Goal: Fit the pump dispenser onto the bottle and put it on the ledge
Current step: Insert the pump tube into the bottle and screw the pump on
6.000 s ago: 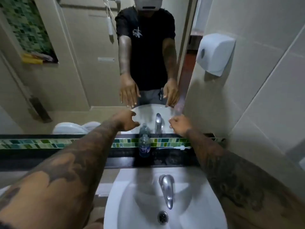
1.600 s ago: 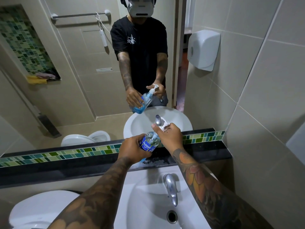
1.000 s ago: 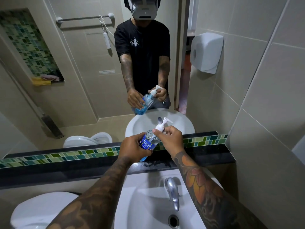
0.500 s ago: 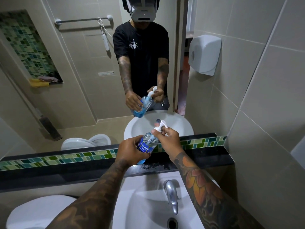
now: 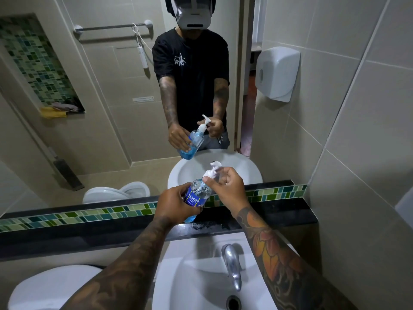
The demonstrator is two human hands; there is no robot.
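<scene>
A clear bottle (image 5: 198, 195) with a blue label and blue liquid at its bottom is tilted to the right above the black ledge (image 5: 279, 214). My left hand (image 5: 175, 205) grips its lower body. The white pump dispenser (image 5: 212, 171) sits in the bottle's neck, spout pointing up and away. My right hand (image 5: 225, 186) has its fingers closed around the pump's collar at the neck. The mirror behind the ledge reflects the same hold.
A white sink (image 5: 201, 283) with a chrome tap (image 5: 232, 267) lies directly below the ledge. A white toilet (image 5: 49, 287) sits at lower left. A white paper dispenser (image 5: 277, 72) hangs on the tiled right wall. Green mosaic trim runs along the mirror's base.
Six seconds ago the bottle stood on the ledge with both hands free. Since then both hands have held it above the ledge; in the last second only my right fingers shifted at the pump collar.
</scene>
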